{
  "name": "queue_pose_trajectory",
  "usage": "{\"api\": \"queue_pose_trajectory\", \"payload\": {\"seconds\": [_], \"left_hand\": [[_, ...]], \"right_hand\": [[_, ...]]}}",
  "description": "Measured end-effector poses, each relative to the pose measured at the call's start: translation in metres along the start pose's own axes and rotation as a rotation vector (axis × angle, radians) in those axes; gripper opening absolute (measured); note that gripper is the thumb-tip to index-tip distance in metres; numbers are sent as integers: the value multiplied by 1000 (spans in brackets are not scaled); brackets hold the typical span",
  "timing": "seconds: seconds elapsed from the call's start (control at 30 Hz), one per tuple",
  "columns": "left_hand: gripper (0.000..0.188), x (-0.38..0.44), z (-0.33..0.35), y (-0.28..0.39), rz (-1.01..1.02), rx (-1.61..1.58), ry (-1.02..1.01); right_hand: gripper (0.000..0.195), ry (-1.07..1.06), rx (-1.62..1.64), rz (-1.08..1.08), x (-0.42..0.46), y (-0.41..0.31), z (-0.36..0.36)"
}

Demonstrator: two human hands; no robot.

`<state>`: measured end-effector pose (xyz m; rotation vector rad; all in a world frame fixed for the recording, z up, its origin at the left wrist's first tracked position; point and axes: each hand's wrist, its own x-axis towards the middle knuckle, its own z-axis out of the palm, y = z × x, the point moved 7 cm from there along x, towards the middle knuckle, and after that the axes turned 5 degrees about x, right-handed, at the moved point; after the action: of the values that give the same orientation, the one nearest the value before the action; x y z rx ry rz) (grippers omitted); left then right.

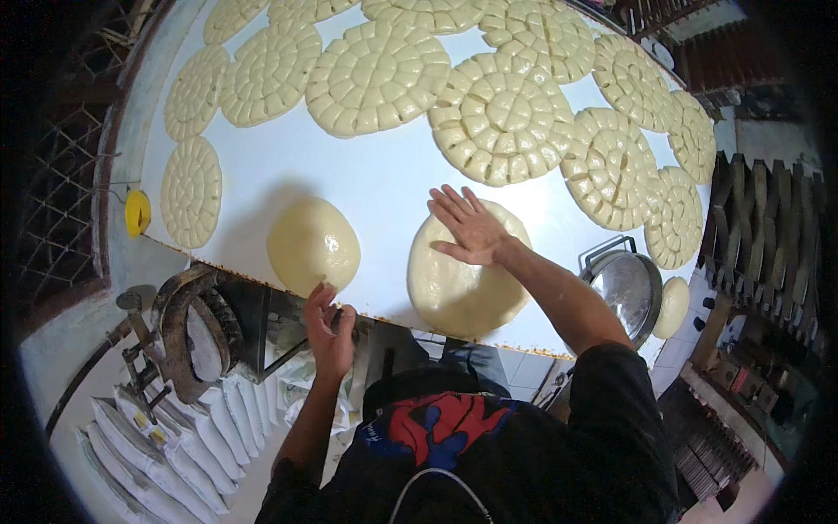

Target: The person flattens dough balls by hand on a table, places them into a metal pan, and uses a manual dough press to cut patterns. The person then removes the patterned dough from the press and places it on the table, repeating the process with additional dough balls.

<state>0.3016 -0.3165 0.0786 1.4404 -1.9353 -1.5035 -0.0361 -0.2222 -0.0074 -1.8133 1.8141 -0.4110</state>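
Under my right hand (473,230) lies a flattened, shiny round of dough (452,288) on the white tabletop (380,170). The palm rests on its upper part, fingers apart and gripping nothing. To the left sits a smaller, thicker dough piece (313,245) with a glossy top. My left hand (330,327) is at the table's front edge, just below that piece. Its fingers are slightly curled and apart, with nothing seen in them; whether the fingertips touch the dough I cannot tell.
Several scored dough discs (378,78) cover the far part and both sides of the table. At the right stand a round metal pan with a handle (625,291) and a plain dough piece (672,308). A yellow object (137,213) is at the left corner. Stacked white sacks (163,452) lie below.
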Motion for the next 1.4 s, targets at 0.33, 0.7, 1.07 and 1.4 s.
{"api": "queue_pose_trajectory", "payload": {"seconds": [0.33,0.7,1.07,1.4], "left_hand": [[58,-38,66,46,-6,33,-78],[54,-13,54,48,-14,59,-216],[57,40,-24,28,96,175,-398],[56,61,-68,-2,114,74,-477]], "right_hand": [[95,195,110,254,-91,29,-13],[99,320,16,746,-181,3,48],[98,637,138,961,-166,-95,130],[102,628,57,935,-89,-142,116]]}}
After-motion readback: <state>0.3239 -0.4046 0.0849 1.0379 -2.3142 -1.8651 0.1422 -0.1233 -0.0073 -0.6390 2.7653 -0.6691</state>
